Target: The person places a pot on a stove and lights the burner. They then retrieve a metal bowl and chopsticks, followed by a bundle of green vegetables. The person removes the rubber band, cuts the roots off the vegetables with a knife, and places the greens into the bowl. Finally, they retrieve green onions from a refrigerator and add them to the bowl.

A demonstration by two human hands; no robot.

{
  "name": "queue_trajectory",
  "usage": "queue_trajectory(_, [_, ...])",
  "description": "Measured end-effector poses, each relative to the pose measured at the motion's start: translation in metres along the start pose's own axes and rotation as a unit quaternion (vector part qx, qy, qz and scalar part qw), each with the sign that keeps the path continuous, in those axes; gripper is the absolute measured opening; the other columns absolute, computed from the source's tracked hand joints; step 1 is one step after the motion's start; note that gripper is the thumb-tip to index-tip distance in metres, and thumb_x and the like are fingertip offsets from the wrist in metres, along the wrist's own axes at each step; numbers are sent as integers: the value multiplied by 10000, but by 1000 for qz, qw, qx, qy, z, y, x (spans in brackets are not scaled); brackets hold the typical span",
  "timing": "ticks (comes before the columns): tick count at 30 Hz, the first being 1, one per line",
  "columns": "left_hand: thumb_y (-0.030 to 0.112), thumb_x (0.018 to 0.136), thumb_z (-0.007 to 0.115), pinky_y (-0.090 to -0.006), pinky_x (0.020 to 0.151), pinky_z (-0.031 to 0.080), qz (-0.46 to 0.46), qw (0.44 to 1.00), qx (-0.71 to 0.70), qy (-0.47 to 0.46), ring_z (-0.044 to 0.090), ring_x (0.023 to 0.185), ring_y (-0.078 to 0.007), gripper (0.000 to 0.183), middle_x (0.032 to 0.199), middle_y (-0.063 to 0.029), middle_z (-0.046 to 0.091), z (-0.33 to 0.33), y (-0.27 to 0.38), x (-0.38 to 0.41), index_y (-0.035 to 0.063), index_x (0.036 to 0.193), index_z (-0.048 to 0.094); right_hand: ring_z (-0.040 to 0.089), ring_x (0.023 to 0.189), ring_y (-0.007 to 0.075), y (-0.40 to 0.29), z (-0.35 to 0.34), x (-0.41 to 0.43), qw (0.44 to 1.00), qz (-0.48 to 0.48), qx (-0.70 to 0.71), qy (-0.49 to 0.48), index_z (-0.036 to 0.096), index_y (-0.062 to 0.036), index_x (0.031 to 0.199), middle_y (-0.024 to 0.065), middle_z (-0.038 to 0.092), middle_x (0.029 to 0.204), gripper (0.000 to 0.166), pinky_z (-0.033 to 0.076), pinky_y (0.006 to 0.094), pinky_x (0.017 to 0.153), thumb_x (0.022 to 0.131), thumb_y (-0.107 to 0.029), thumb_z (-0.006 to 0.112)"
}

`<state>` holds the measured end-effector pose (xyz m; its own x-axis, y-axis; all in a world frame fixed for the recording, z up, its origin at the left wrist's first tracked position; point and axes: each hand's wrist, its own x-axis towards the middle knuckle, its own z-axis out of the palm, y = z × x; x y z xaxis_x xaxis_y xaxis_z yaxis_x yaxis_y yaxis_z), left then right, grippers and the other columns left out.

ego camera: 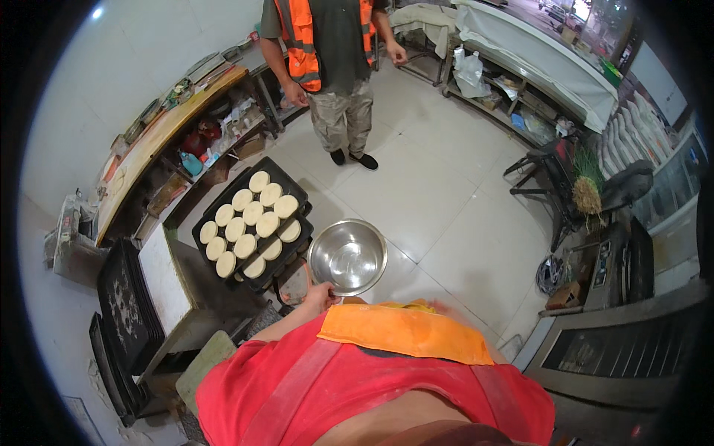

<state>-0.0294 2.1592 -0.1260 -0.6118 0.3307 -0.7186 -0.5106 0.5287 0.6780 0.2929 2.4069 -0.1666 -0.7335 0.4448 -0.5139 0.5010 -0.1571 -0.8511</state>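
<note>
My left hand grips the near left rim of a wide stainless steel bowl. The bowl's shiny inside shows no contents. A blurred patch of skin beyond the orange apron bib seems to be my right hand; its fingers cannot be made out, nor what it touches. To the left of the bowl, black baking trays are stacked and offset. Flat round pale dough pieces lie in rows on the top tray, and more dough rounds show on the tray beneath.
A person in an orange safety vest stands beyond the trays. A wooden worktable follows the left wall. Empty black trays lean beside a white-topped cabinet. On the right are a black chair, green onions and an oven.
</note>
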Motion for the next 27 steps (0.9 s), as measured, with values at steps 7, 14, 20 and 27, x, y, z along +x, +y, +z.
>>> queue_trajectory(7, [74,791,585,-339,538,570,-90,975,-200,39,565,550,-212,127,698,-108,520,30,89,58,-39,756,539,536,1148,233,-6,-37,131,947,111,-285,-98,598,-5,1182,126,600,1205,484,423,349,956,838,-345,605])
queue_trajectory(14, [116,752,668,-368,563,554,-102,968,-223,51,651,664,-278,219,736,-164,638,55,108,97,-60,868,610,562,1119,259,-68,-92,262,862,103,-450,-211,612,-12,1165,151,608,1189,574,441,352,932,801,-456,604])
queue_trajectory(20, [254,656,775,-356,683,531,228,907,334,116,676,763,-281,387,789,-137,681,13,79,111,68,976,660,590,1072,294,-143,-61,383,810,50,-526,-255,636,-17,1119,174,623,1152,605,459,363,896,776,-514,602])
queue_trajectory(27, [185,727,707,-358,610,534,220,945,171,169,673,683,-271,285,766,-171,663,-36,116,173,-35,893,638,647,841,333,-196,14,511,794,-36,-544,-269,694,-11,908,194,674,920,440,497,400,774,786,-420,589])
